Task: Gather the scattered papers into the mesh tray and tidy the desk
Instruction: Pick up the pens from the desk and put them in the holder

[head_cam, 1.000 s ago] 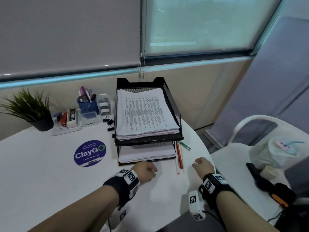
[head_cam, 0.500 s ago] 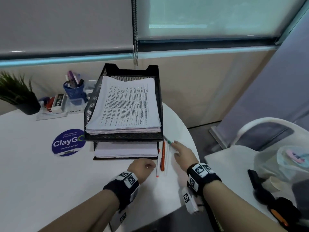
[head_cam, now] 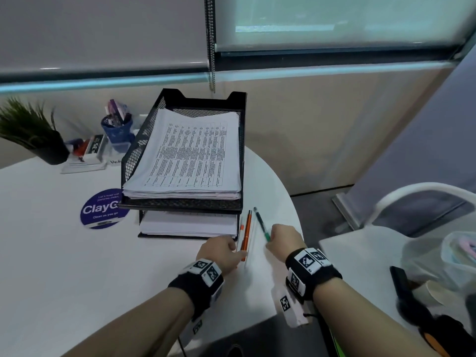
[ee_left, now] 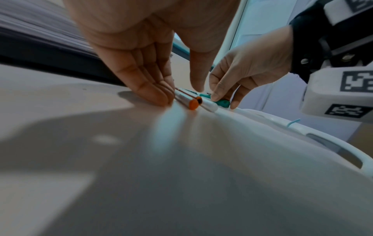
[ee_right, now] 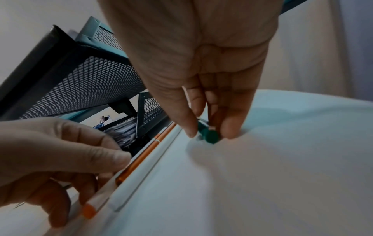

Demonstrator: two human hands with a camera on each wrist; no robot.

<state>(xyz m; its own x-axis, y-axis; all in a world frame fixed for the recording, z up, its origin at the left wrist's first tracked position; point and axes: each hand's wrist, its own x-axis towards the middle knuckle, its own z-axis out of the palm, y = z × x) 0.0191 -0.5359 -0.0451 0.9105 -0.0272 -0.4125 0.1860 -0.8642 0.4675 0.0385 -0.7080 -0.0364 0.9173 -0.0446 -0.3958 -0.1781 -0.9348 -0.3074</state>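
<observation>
The black two-tier mesh tray (head_cam: pixel 180 203) holds a thick stack of printed papers (head_cam: pixel 190 155) on top and more papers (head_cam: pixel 188 224) below. Right of its front corner lie an orange pen (head_cam: pixel 246 230), a white pen with an orange cap (ee_left: pixel 192 104) and a plain white pen (ee_right: pixel 139 180), side by side. My left hand (head_cam: pixel 231 249) brackets their near ends, straight fingers (ee_left: pixel 153 94) on one side and thumb on the other. My right hand (ee_right: pixel 210 134) pinches the near end of a green pen (head_cam: pixel 260 222), which lies angled beside the others.
A blue pen cup (head_cam: pixel 117 130), a desk organiser with a stapler (head_cam: pixel 87 150), a potted plant (head_cam: pixel 49 150) and a round ClayGo sticker (head_cam: pixel 103 210) sit left of the tray. The round table edge (head_cam: pixel 293 210) curves just right of the pens. A white chair (head_cam: pixel 360 256) holds a plastic bag (head_cam: pixel 435 256).
My right hand drew back from the green pen's far tip and now pinches its near end; the pen lies nearer the others. My left hand slid right onto the pens.
</observation>
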